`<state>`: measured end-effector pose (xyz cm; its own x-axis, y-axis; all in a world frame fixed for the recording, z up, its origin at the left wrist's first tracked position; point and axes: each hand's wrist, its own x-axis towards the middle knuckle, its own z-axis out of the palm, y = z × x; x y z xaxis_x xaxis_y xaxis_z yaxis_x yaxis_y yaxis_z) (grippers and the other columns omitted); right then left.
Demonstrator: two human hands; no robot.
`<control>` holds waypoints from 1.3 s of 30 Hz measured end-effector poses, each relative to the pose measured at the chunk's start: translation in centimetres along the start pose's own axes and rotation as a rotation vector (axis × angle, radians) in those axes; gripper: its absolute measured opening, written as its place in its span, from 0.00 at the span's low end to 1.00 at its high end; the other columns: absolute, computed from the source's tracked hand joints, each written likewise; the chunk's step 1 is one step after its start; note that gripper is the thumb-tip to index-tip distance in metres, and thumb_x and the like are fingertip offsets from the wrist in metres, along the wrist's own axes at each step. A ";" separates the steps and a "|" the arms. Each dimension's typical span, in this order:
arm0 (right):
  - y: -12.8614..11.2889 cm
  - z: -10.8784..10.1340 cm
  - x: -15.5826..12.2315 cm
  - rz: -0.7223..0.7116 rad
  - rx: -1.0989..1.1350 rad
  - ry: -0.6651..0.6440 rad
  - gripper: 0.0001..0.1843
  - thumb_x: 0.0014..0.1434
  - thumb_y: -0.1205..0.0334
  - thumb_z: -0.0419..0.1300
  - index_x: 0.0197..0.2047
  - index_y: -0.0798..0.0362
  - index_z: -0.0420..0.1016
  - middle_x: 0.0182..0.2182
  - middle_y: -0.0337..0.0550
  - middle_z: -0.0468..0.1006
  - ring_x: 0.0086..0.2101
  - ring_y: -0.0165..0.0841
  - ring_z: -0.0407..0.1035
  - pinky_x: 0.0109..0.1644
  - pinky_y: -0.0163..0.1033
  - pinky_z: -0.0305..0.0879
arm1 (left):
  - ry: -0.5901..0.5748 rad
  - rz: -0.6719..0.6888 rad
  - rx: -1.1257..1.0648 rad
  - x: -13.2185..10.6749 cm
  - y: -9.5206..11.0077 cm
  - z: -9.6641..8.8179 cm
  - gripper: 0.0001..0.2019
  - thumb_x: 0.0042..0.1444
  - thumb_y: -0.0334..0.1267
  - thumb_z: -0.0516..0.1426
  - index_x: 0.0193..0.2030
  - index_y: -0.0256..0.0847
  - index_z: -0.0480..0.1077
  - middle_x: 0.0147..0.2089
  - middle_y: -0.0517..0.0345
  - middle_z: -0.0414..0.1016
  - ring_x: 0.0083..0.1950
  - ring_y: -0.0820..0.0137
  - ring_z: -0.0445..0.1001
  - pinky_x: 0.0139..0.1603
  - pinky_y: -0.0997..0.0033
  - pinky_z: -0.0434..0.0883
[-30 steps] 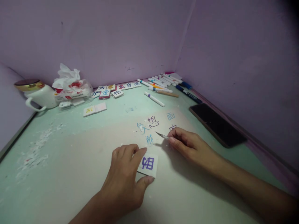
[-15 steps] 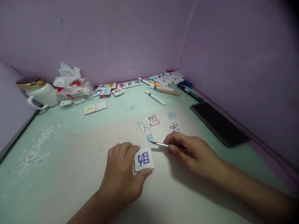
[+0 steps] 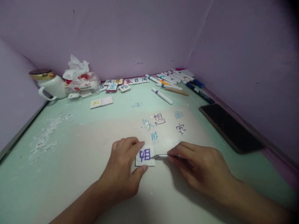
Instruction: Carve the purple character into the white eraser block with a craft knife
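A small white square tile [image 3: 150,161] with a purple character lies flat on the table. My left hand [image 3: 125,168] grips it by its top and bottom edges between fingers and thumb. My right hand [image 3: 201,165] pinches a silver craft knife [image 3: 162,155]. The knife's blade tip is at the right side of the purple character, over or touching the tile; I cannot tell which. Just beyond the tile, blue and purple characters [image 3: 158,119] are written on the tabletop.
A phone [image 3: 230,127] lies at the right. Several markers [image 3: 162,95] and more lettered tiles [image 3: 124,88] are along the back wall. At the left stand a white mug [image 3: 53,87] and a tissue pack [image 3: 83,84], with white scraps [image 3: 49,133] in front. Two joined tiles [image 3: 101,102] lie nearer.
The craft knife has moved from beyond the tile's upper right corner down to the purple character. My left hand still holds the tile. The whole view has shifted slightly.
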<state>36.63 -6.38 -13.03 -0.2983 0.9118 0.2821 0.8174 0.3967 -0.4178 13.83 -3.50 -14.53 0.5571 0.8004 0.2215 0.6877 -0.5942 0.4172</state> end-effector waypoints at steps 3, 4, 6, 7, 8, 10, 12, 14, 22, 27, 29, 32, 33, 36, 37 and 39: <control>0.1 0.1 0.1 -0.038 -0.044 -0.019 0.09 0.58 0.65 0.52 0.33 0.49 0.74 0.23 0.35 0.75 0.22 0.31 0.68 0.24 0.35 0.53 | -0.017 -0.011 -0.029 0.1 -0.1 0.0 0.21 0.53 0.35 0.55 0.54 0.35 0.64 0.52 0.44 0.64 0.52 0.54 0.62 0.51 0.49 0.63; 0.2 0.1 0.1 -0.058 -0.061 -0.031 0.10 0.58 0.66 0.52 0.33 0.49 0.74 0.23 0.36 0.75 0.22 0.31 0.69 0.24 0.35 0.53 | -0.017 -0.010 -0.036 0.1 -0.1 0.0 0.20 0.53 0.34 0.55 0.54 0.35 0.64 0.52 0.44 0.64 0.52 0.54 0.62 0.51 0.48 0.63; 0.4 0.0 0.3 -0.115 -0.090 -0.052 0.11 0.59 0.67 0.50 0.33 0.50 0.73 0.23 0.37 0.75 0.23 0.33 0.70 0.25 0.36 0.55 | -0.017 0.005 -0.049 0.2 0.0 0.0 0.20 0.53 0.33 0.55 0.54 0.36 0.64 0.52 0.45 0.64 0.51 0.55 0.62 0.51 0.48 0.62; 0.5 0.0 0.3 -0.145 -0.098 -0.056 0.11 0.60 0.68 0.49 0.34 0.51 0.73 0.23 0.38 0.75 0.23 0.33 0.70 0.25 0.36 0.55 | -0.018 0.016 -0.057 0.2 0.0 0.0 0.20 0.53 0.33 0.54 0.54 0.37 0.63 0.52 0.45 0.64 0.51 0.55 0.62 0.51 0.47 0.62; 0.7 0.0 0.4 -0.170 -0.100 -0.053 0.12 0.60 0.68 0.48 0.34 0.52 0.72 0.23 0.38 0.75 0.23 0.33 0.71 0.25 0.36 0.56 | -0.023 0.026 -0.065 0.2 0.0 0.0 0.20 0.53 0.32 0.54 0.54 0.37 0.62 0.52 0.45 0.64 0.52 0.56 0.62 0.52 0.47 0.61; 0.9 -0.1 0.5 -0.184 -0.073 -0.041 0.12 0.61 0.69 0.47 0.34 0.52 0.71 0.23 0.38 0.76 0.23 0.32 0.70 0.24 0.35 0.56 | -0.040 0.045 -0.085 0.2 0.1 -0.2 0.21 0.53 0.31 0.53 0.55 0.38 0.61 0.53 0.45 0.64 0.52 0.56 0.63 0.53 0.47 0.60; 1.1 -0.3 0.6 -0.136 0.024 -0.053 0.10 0.61 0.69 0.48 0.37 0.51 0.69 0.25 0.38 0.76 0.23 0.30 0.70 0.25 0.34 0.58 | -0.055 0.056 -0.103 0.2 0.1 -0.3 0.21 0.53 0.30 0.52 0.56 0.39 0.61 0.54 0.46 0.64 0.53 0.57 0.63 0.55 0.47 0.59; 1.1 -0.6 0.6 -0.059 0.199 -0.088 0.09 0.62 0.69 0.48 0.41 0.50 0.67 0.28 0.39 0.76 0.26 0.29 0.70 0.28 0.33 0.61 | -0.053 0.067 -0.118 0.2 0.0 -0.3 0.22 0.54 0.29 0.51 0.56 0.40 0.61 0.55 0.46 0.64 0.55 0.56 0.62 0.55 0.46 0.59; 0.2 -0.8 0.5 0.390 1.156 -0.288 0.09 0.62 0.55 0.54 0.39 0.50 0.71 0.27 0.40 0.71 0.23 0.27 0.65 0.22 0.31 0.61 | -0.051 0.089 -0.136 0.2 -0.1 -0.4 0.21 0.51 0.27 0.51 0.54 0.34 0.65 0.55 0.41 0.65 0.55 0.54 0.64 0.54 0.44 0.60; 0.4 -0.3 0.7 0.414 1.033 -0.233 0.07 0.61 0.56 0.55 0.37 0.51 0.68 0.27 0.39 0.71 0.22 0.26 0.64 0.21 0.30 0.60 | -0.042 0.048 -0.118 0.3 0.1 -0.4 0.20 0.52 0.30 0.52 0.54 0.34 0.65 0.53 0.42 0.67 0.53 0.55 0.65 0.54 0.45 0.61; 0.6 -0.3 0.6 0.307 0.756 -0.187 0.05 0.63 0.60 0.52 0.40 0.49 0.67 0.27 0.38 0.73 0.24 0.27 0.67 0.26 0.31 0.63 | 0.000 -0.002 -0.079 0.3 0.3 -0.3 0.20 0.52 0.32 0.53 0.54 0.34 0.64 0.52 0.42 0.67 0.52 0.54 0.65 0.53 0.46 0.62; 1.0 -0.2 0.3 0.148 0.384 -0.135 0.10 0.63 0.64 0.49 0.45 0.47 0.69 0.33 0.39 0.78 0.31 0.30 0.72 0.33 0.33 0.66 | 0.049 -0.084 0.012 0.2 0.4 -0.3 0.20 0.51 0.37 0.56 0.51 0.34 0.66 0.48 0.42 0.68 0.50 0.53 0.66 0.50 0.46 0.63; 1.1 -0.2 0.2 0.110 0.285 -0.116 0.12 0.63 0.64 0.49 0.46 0.47 0.70 0.33 0.39 0.79 0.32 0.31 0.73 0.33 0.34 0.66 | 0.052 -0.100 0.047 0.2 0.5 -0.3 0.20 0.51 0.39 0.57 0.50 0.34 0.67 0.46 0.42 0.69 0.48 0.53 0.66 0.49 0.47 0.63; 1.2 0.0 0.1 0.011 0.057 -0.046 0.13 0.62 0.65 0.50 0.43 0.48 0.75 0.29 0.40 0.79 0.28 0.32 0.73 0.27 0.34 0.62 | 0.061 -0.090 0.143 0.2 0.6 -0.5 0.23 0.51 0.46 0.58 0.49 0.31 0.68 0.39 0.44 0.71 0.41 0.55 0.68 0.44 0.48 0.63; 1.1 0.1 0.1 -0.006 0.017 -0.025 0.13 0.61 0.65 0.51 0.43 0.49 0.76 0.28 0.40 0.78 0.27 0.32 0.72 0.26 0.34 0.61 | 0.068 -0.071 0.163 0.1 0.6 -0.5 0.25 0.51 0.48 0.58 0.50 0.30 0.67 0.38 0.45 0.72 0.39 0.55 0.69 0.43 0.49 0.62; 1.0 0.2 0.2 -0.008 -0.013 -0.003 0.14 0.61 0.66 0.51 0.43 0.49 0.77 0.28 0.40 0.78 0.26 0.32 0.72 0.25 0.34 0.60 | 0.088 -0.027 0.173 0.0 0.6 -0.5 0.26 0.53 0.47 0.57 0.52 0.28 0.65 0.38 0.44 0.73 0.38 0.57 0.70 0.43 0.49 0.62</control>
<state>37.32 -5.80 -13.60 -0.3060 0.9090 0.2830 0.8215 0.4023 -0.4042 14.01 -3.80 -13.81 0.4999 0.8156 0.2913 0.7758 -0.5713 0.2681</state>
